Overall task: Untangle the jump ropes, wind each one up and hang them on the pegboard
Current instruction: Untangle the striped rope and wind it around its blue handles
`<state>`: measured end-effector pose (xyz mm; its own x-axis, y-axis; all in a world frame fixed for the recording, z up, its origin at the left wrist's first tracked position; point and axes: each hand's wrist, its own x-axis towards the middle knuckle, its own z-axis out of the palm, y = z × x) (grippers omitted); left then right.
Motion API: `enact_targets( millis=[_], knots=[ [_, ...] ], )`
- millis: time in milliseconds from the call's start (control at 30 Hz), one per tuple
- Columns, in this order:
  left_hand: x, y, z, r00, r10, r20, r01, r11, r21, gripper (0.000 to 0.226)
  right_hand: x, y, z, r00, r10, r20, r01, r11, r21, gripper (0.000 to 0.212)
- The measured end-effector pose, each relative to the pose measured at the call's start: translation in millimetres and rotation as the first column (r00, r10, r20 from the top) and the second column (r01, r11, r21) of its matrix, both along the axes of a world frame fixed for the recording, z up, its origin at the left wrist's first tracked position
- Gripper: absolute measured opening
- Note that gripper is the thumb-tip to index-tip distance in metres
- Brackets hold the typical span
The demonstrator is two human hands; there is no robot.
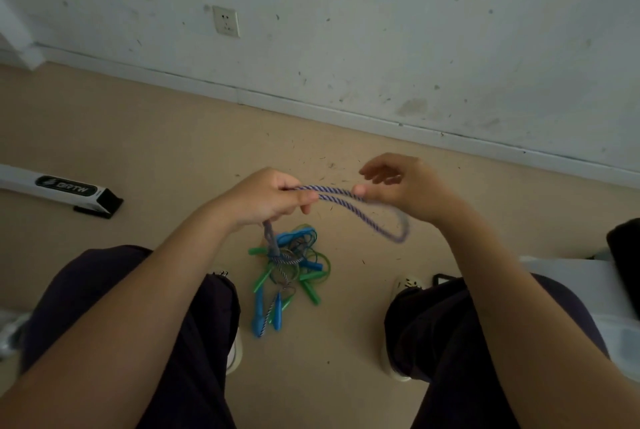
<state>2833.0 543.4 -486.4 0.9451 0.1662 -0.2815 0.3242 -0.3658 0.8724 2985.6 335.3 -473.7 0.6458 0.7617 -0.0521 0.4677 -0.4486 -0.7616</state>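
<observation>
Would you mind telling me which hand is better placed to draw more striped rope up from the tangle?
The right hand: it only pinches the purple-and-white braided rope, while the left hand grips the strand leading down to the tangled pile.

White bar (52, 188) on the floor bears a label, apparently "BRTW".

Both hands raised between the knees, forearms converging.
Left hand (268, 198) curled, fingers pinching a held strand; right hand (401, 186) thumb pressing it, other fingers loosely spread.
</observation>
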Motion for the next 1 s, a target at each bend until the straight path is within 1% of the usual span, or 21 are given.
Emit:
enact_targets(
  millis=[67,100,167,233,267,333,367,433,467,500,533,600,667,733,767,833,933,1000],
  knots=[
    [2.5,-8.2,-2.2,0.996,-0.079,-0.027,0.077,0.995,-0.069,0.029,-12.5,8.9,-1.6,0.979,0.112,-0.171,-0.101,0.992,0.077,0.055],
    [3.4,-12.0,-2.6,0.993,-0.113,-0.029,0.110,0.988,-0.107,0.029,-17.6,12.3,-2.7,0.950,0.163,-0.265,-0.142,0.985,0.099,0.053],
    [5.8,-16.8,-2.9,0.987,-0.159,-0.009,0.155,0.970,-0.186,0.026,-24.1,15.6,-4.7,0.891,0.230,-0.391,-0.216,0.973,0.082,0.044],
    [7.4,-16.5,-1.8,0.985,-0.172,0.018,0.171,0.960,-0.224,0.020,-26.8,17.1,-5.4,0.860,0.266,-0.435,-0.260,0.963,0.076,0.032],
    [7.7,-15.3,-1.0,0.984,-0.174,0.025,0.175,0.960,-0.216,0.021,-27.0,17.3,-3.9,0.851,0.269,-0.451,-0.261,0.962,0.081,0.026],
    [8.9,-12.4,-0.4,0.981,-0.192,0.021,0.192,0.969,-0.154,0.023,-27.2,18.1,-0.6,0.838,0.256,-0.482,-0.259,0.964,0.060,0.019],
    [9.3,-11.0,0.1,0.980,-0.201,0.008,0.201,0.973,-0.114,0.024,-27.4,18.2,0.8,0.839,0.248,-0.484,-0.272,0.962,0.021,0.019],
    [9.7,-7.8,0.7,0.975,-0.220,-0.025,0.218,0.974,-0.069,0.025,-26.0,17.1,3.2,0.869,0.228,-0.438,-0.293,0.952,-0.085,0.026],
    [9.5,-5.6,1.3,0.974,-0.225,-0.034,0.223,0.973,-0.061,0.026,-24.6,15.9,4.6,0.887,0.222,-0.406,-0.287,0.952,-0.107,0.027],
    [8.9,-2.6,2.4,0.974,-0.225,-0.037,0.223,0.973,-0.052,0.028,-22.2,13.9,5.9,0.902,0.211,-0.377,-0.262,0.961,-0.090,0.025],
    [8.3,1.1,3.9,0.976,-0.217,-0.032,0.216,0.976,-0.039,0.030,-18.6,11.2,7.1,0.917,0.190,-0.352,-0.216,0.976,-0.036,0.021],
    [6.7,9.0,7.2,0.985,-0.171,0.004,0.171,0.985,-0.029,0.031,-8.0,5.5,7.9,0.933,0.114,-0.342,-0.065,0.987,0.150,0.020],
    [5.5,17.9,8.8,0.992,-0.120,0.044,0.121,0.992,-0.023,0.033,3.9,-0.7,7.5,0.934,-0.020,-0.356,0.140,0.938,0.317,0.023],
    [3.6,23.5,8.6,0.994,-0.091,0.062,0.090,0.996,0.009,0.035,14.8,-6.7,7.9,0.928,-0.153,-0.340,0.290,0.870,0.400,0.026],
    [2.6,23.9,8.2,0.995,-0.073,0.073,0.072,0.997,0.021,0.036,18.5,-9.2,8.0,0.922,-0.187,-0.338,0.326,0.847,0.420,0.027],
    [1.0,20.9,6.8,0.995,-0.022,0.093,0.022,1.000,0.007,0.037,18.5,-12.2,10.1,0.931,-0.172,-0.321,0.303,0.854,0.422,0.025],
    [0.8,9.8,7.1,0.995,-0.016,0.096,0.022,0.998,-0.063,0.034,4.7,-10.7,11.0,0.951,-0.013,-0.309,0.122,0.934,0.336,0.014],
    [2.0,-0.1,8.2,0.994,-0.071,0.081,0.078,0.993,-0.091,0.034,-5.7,-6.2,8.8,0.935,0.109,-0.338,-0.004,0.954,0.299,0.026]
  ],
)
